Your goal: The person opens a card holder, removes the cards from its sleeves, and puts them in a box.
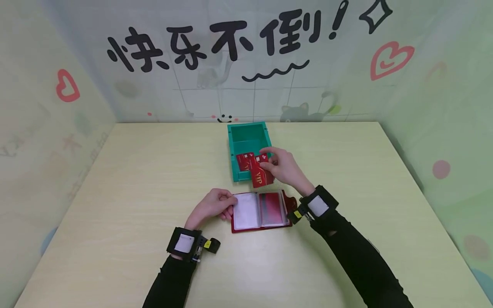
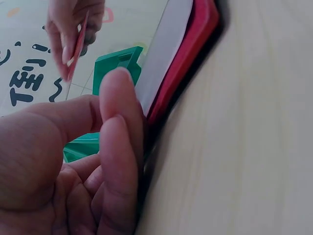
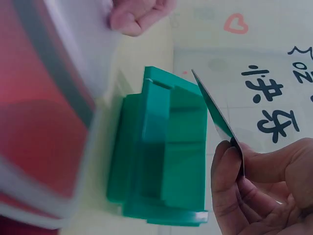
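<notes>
A red card (image 1: 260, 176) marked VIP is pinched between the thumb and fingers of my right hand (image 1: 285, 167). The hand holds it tilted over the near right part of a green bin (image 1: 230, 158). In the right wrist view the card (image 3: 212, 105) shows nearly edge-on. Another red card (image 1: 242, 162) lies inside the bin, partly covered by the held one. Below the bin a red card holder (image 1: 245, 214) lies open, with clear sleeves and a red inner side. My left hand (image 1: 216, 203) grips its left edge, thumb at the white page's upper corner.
The card holder's dark red clasp flap (image 1: 289, 201) sticks out on its right, close to my right wrist camera (image 1: 294, 215). Printed curtains (image 1: 185, 94) close off the back and both sides of the pale wooden table (image 1: 154, 171).
</notes>
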{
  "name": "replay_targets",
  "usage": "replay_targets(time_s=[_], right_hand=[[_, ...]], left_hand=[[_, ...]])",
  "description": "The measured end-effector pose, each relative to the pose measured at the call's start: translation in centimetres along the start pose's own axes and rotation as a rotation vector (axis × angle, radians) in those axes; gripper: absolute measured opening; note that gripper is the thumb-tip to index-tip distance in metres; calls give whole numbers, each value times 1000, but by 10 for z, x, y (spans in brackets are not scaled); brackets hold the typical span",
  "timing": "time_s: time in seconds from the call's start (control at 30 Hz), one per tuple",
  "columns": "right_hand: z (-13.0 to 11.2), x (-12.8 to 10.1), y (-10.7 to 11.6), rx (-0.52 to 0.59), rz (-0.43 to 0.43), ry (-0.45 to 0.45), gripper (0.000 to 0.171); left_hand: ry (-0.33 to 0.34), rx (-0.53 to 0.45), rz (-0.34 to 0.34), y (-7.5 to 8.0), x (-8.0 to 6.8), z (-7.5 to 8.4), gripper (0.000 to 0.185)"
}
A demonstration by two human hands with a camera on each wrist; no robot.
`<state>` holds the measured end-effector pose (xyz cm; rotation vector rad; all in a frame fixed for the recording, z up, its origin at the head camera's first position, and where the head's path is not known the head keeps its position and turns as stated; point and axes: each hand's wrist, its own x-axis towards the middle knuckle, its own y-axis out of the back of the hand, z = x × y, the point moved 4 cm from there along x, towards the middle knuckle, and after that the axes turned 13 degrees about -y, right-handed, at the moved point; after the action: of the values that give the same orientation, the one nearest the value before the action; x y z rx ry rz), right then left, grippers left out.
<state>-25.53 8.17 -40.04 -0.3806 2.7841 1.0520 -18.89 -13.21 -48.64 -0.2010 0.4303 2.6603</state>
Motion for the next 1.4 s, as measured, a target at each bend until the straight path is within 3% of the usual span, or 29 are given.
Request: replay_targets(time_s=[0.23,0.6,0.87,1.1,1.4], right_hand=[[-24,32,-8,-77,-28,-33,51],[-29,62,-30,-205,-41,-126,58],[-24,72,-48,-371,-78,-211,60],[-21,72,-56,-493,-55,-188,28],[-25,70,-61,-558,-95,-235,37]], left_hand=[[-4,3,-3,0,0,-1,22],[-9,4,1,-4,-1,-1,21],[-16,-11,-1,-3,-2,0,21],[-18,-5,-3,-2,-2,-1,21],[-6,-3,5,0,-2,2,21]])
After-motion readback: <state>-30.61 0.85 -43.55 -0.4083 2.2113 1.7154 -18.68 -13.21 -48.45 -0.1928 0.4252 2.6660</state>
